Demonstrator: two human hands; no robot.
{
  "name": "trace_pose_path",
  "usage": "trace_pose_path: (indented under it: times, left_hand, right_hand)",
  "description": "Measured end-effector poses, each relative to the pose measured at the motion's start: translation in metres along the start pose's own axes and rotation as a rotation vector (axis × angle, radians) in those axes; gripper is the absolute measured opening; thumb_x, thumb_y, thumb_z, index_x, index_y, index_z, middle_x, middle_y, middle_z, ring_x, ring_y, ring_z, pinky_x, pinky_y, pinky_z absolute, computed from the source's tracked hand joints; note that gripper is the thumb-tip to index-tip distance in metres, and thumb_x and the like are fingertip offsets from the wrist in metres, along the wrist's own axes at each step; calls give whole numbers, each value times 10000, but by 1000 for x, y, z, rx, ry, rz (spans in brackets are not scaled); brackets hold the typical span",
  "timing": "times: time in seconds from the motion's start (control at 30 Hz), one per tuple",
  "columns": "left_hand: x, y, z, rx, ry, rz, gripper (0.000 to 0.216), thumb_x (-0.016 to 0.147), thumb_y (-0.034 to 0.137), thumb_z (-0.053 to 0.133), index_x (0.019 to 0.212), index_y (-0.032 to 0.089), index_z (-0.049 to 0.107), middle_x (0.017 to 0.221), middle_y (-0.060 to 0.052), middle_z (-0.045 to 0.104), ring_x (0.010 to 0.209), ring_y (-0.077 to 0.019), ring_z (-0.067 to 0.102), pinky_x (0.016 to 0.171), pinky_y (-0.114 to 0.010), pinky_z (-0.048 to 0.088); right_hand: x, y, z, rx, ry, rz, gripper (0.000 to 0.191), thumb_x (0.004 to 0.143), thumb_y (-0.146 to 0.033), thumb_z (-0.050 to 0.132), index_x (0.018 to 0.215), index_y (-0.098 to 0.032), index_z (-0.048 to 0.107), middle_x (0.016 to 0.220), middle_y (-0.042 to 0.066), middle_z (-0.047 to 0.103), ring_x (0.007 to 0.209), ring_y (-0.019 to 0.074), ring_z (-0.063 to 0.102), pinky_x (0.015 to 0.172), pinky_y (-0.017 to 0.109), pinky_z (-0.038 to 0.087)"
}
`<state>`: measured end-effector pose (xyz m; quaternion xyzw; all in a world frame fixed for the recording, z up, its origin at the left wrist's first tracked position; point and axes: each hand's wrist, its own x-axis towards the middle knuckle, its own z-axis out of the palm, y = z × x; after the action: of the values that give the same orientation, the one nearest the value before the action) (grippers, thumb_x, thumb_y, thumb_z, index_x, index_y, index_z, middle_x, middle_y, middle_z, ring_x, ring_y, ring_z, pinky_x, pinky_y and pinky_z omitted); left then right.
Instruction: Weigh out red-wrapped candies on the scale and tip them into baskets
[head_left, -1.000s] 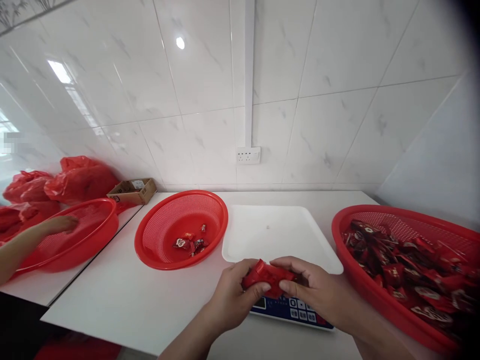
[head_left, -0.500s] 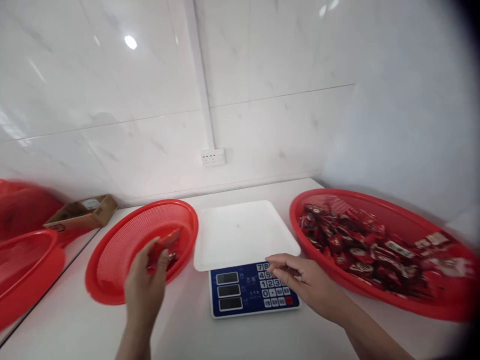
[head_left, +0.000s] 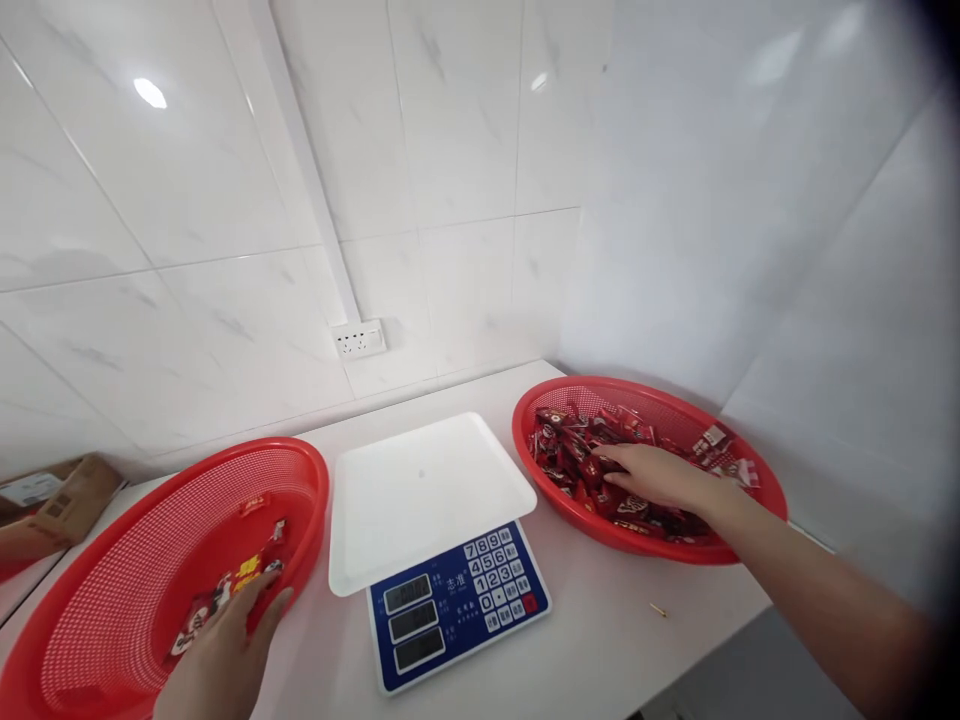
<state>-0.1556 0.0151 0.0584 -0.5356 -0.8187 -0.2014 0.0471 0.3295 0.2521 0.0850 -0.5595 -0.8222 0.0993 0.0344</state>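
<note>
On the right, right hand spread flat, fingers apart, resting on red candy packets heaped in right basket, nothing clamped. Left hand likewise loose and spread over left basket's rim, touching few packets inside. Between baskets on white desk, scale with bare white tray. Behind, tiled wall with socket; cardboard box far left.

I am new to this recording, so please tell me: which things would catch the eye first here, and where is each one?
Two red baskets stand out: the right basket, heaped with red candy packets, has the right hand resting on the pile. The left basket holds only a few packets, with the left hand at its near rim. Between them stands a scale with a bare white tray.
</note>
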Motion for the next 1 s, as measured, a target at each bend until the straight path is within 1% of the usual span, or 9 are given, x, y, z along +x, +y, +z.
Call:
trace_pose_path:
  times: [0.1,0.2,0.37,0.43,0.5,0.57,0.7,0.83,1.0]
  left_hand:
    - [11,7,0,52,60,-100,425,828,451,361,1061,224,635,1069,-121,683,1049,-345,610,893,-490,474]
    - [17,21,2,49,106,-108,553,837,489,323,1155,121,586,1146,-196,639,1093,-373,571,931,-522,437]
    - [14,41,12,-67,134,-45,590,822,527,317,1137,113,596,1236,-197,590,1214,-361,484,983,-513,404]
    - [10,45,16,-118,137,-31,590,812,547,331,1122,127,606,1240,-186,591,1218,-354,483,969,-507,421]
    - [7,49,17,-162,148,-29,580,800,564,350,1097,146,620,1231,-175,599,1207,-350,494,950,-506,439]
    - [3,52,16,-201,159,-12,564,783,575,377,1061,160,638,1206,-166,617,1184,-346,515,947,-503,447]
    - [-3,55,13,-265,166,15,556,760,591,410,1010,166,666,1171,-159,639,1159,-339,540,955,-494,454]
    - [-7,54,12,-287,157,-13,569,749,633,422,1004,195,679,1178,-139,641,1167,-347,540,916,-512,481]
    - [-10,55,16,-316,140,57,541,763,643,447,1011,225,685,1154,-110,659,1154,-329,560,897,-492,509]
  right_hand:
    - [11,-2,-5,2,-41,-55,431,812,-240,513,1227,-203,621,1223,107,654,1096,299,617,909,404,463]
    - [23,-10,-6,6,-106,-94,502,757,-244,576,1258,-216,602,1260,106,627,1117,298,602,934,381,447]
    - [42,-22,5,-7,-201,-88,858,667,-349,682,1445,-157,374,1541,179,242,1248,385,476,973,421,421]
    - [46,-26,11,-11,-205,-96,937,641,-348,704,1471,-164,309,1551,182,204,1250,386,471,967,419,421]
    - [47,-28,17,-18,-188,-96,877,651,-278,682,1448,-158,337,1515,205,272,1171,376,537,918,423,441]
    - [45,-28,20,-21,-164,-98,717,675,-187,618,1368,-155,437,1447,210,372,1082,351,590,860,415,455]
    - [33,-22,18,16,-152,-133,440,670,-84,524,1082,-195,631,1237,140,577,1010,306,613,811,368,448]
    - [23,-15,2,117,-189,-168,314,624,-64,511,839,-209,687,971,76,697,897,261,645,745,310,467]
    - [16,-5,-20,267,-124,-138,267,657,-176,536,868,-226,692,933,30,723,848,232,657,728,294,488]
